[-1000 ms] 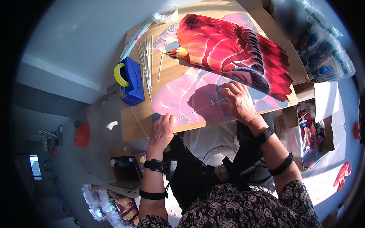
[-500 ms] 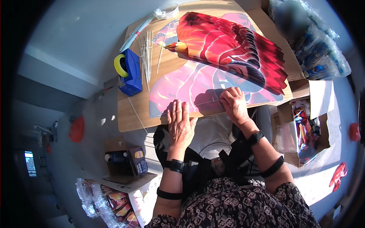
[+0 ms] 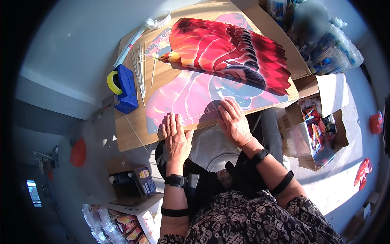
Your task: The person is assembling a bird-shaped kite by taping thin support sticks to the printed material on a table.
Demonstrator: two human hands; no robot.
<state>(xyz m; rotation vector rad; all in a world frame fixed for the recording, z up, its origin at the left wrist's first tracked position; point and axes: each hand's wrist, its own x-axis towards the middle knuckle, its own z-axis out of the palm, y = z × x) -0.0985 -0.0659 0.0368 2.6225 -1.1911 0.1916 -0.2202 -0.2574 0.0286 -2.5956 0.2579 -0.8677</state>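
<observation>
A printed kite sail lies on the wooden table, its red, bird-patterned face [image 3: 211, 44] folded over toward the far side. Nearer to me its pale pink and grey reverse side [image 3: 183, 91] is spread flat. A thin whitish rod [image 3: 200, 115] runs along the near edge, between my hands. My left hand [image 3: 176, 140] lies flat over the near left edge with fingers stretched out. To its right, my right hand [image 3: 234, 124] rests on the same edge, fingers extended and laid on the sail. Whatever is beneath the palms is hidden.
A blue tape dispenser [image 3: 126, 89] with a yellow roll stands at the table's left edge, beside several thin sticks [image 3: 140, 69]. A clear plastic tub [image 3: 159, 20] sits at the far left corner. An open carton [image 3: 338, 134] of colourful pieces stands right; wrapped bundles [image 3: 335, 57] lie beyond.
My right hand has gone from curled fingers at the rod to stretched fingers laid on the edge. My left hand stays flat. The whole view has shifted slightly.
</observation>
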